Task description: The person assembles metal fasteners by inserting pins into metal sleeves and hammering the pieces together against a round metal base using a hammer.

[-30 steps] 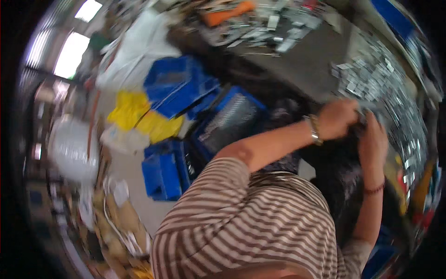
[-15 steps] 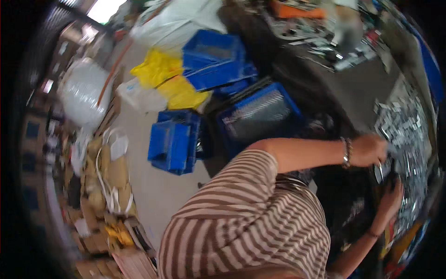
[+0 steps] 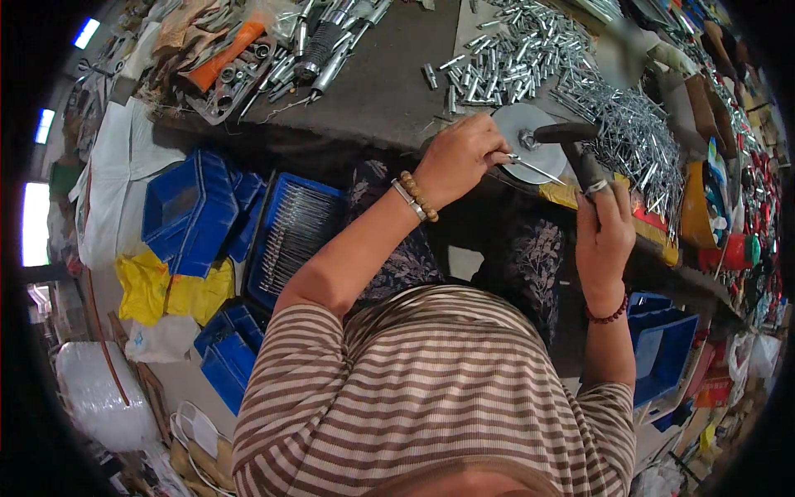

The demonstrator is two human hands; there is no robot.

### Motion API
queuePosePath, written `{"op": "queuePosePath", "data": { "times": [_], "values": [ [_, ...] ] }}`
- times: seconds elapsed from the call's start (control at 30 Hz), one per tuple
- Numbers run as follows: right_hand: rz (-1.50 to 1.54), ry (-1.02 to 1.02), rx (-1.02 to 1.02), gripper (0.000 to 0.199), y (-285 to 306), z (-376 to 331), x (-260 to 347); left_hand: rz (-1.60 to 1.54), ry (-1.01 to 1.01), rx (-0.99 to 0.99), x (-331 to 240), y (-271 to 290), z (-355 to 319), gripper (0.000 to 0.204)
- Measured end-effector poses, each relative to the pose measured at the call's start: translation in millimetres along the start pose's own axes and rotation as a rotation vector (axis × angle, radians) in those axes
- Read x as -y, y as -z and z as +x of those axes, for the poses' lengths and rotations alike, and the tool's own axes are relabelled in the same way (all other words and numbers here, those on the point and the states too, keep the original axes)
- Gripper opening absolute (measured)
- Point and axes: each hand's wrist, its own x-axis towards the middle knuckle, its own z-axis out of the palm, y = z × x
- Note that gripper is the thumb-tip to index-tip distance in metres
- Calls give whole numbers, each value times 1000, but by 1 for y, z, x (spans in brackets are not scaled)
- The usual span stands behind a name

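Grey workbench, dusty and cluttered, fills the upper view. Against its near edge lies a round metal disc, the landmark here. Beyond the disc spreads a heap of short silver pins; right of the disc, a tangle of long thin rods. Below the bench, left of the disc, stand blue bins. The right hand is clamped round a dark hammer whose head hovers over the disc. The left hand pinches a thin rod on the disc. A good strike likely needs the rod held steady, fingertips clear.
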Motion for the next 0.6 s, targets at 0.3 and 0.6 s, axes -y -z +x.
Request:
{"op": "queuePosePath", "data": {
  "times": [0.3, 0.6],
  "values": [
    [-17, -62, 155, 20, -10, 9, -2, 25, 18, 1, 2, 2, 3, 12],
    [-258, 127, 177, 13, -29, 33, -33, 48, 15, 19, -2, 3, 4, 11]
  ]
}}
